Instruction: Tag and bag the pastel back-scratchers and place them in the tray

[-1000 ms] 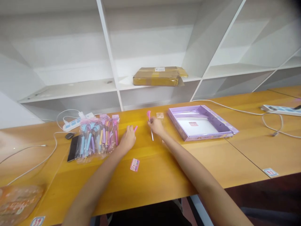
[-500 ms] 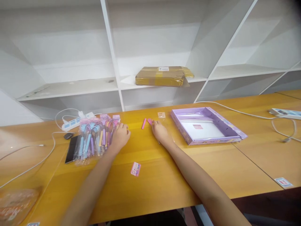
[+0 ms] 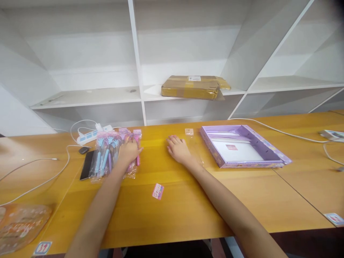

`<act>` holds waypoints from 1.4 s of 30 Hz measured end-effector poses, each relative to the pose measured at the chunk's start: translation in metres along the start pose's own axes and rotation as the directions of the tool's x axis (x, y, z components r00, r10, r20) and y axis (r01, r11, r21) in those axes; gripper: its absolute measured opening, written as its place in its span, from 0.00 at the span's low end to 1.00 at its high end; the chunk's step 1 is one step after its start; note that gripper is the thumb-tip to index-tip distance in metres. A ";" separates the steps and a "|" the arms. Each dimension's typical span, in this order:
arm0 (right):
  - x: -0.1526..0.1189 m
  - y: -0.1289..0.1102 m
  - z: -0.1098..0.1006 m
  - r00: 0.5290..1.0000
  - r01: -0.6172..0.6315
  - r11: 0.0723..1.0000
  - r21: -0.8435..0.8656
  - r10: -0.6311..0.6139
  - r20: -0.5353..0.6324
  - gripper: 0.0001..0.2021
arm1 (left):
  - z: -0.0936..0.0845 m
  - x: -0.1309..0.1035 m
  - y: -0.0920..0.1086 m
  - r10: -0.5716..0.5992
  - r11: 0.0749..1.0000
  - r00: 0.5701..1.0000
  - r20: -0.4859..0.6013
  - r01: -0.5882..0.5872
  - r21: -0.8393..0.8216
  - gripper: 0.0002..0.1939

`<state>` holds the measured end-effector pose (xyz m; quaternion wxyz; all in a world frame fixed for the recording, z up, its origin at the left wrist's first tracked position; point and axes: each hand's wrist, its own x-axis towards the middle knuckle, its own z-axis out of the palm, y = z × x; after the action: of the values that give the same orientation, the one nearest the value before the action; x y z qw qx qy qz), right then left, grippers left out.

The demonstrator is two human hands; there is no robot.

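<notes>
My left hand lies over the right side of a pile of bagged sticks with hand-shaped heads, like small back scratchers. Its fingers are apart, touching the bags. A bright pink handle shows beside its thumb. Palm down on the table, my right hand has its fingers spread. The loose pink pieces seen there earlier are out of sight, possibly under that hand. Between my forearms lies a small pink printed card. A clear bag with a beige label lies beside my right hand.
On the right is an open purple box with a pink card and purple pieces inside. A power strip, white cables and a dark flat device lie left. A taped carton rests on the shelf behind the wooden table.
My left hand has shifted left over the pile, uncovering the pink handle. My right hand has moved slightly left with fingers more spread, and the loose pink pieces no longer show. The view has turned left.
</notes>
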<state>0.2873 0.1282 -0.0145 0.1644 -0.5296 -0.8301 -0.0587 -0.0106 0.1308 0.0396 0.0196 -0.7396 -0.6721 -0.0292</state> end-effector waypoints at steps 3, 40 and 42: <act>0.002 -0.008 0.004 0.997 0.028 1.000 -0.012 -0.027 0.076 0.16 | 0.006 -0.004 0.016 -0.055 0.998 0.998 0.018 0.055 0.025 0.32; -0.085 -0.088 -0.017 0.999 0.031 0.107 0.994 -0.032 -0.027 0.14 | 0.026 -0.144 0.040 0.634 -0.044 0.658 0.406 0.555 -0.831 0.30; -0.083 -0.079 -0.020 0.992 0.126 0.247 0.961 -0.033 -0.121 0.12 | 0.031 -0.145 0.039 0.592 -0.068 0.702 0.396 0.534 -0.843 0.28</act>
<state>0.2523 0.0169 -0.0176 0.4821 -0.2732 -0.7111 0.4329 0.0150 -0.0153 -0.0015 -0.7874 -0.4595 -0.3457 -0.2219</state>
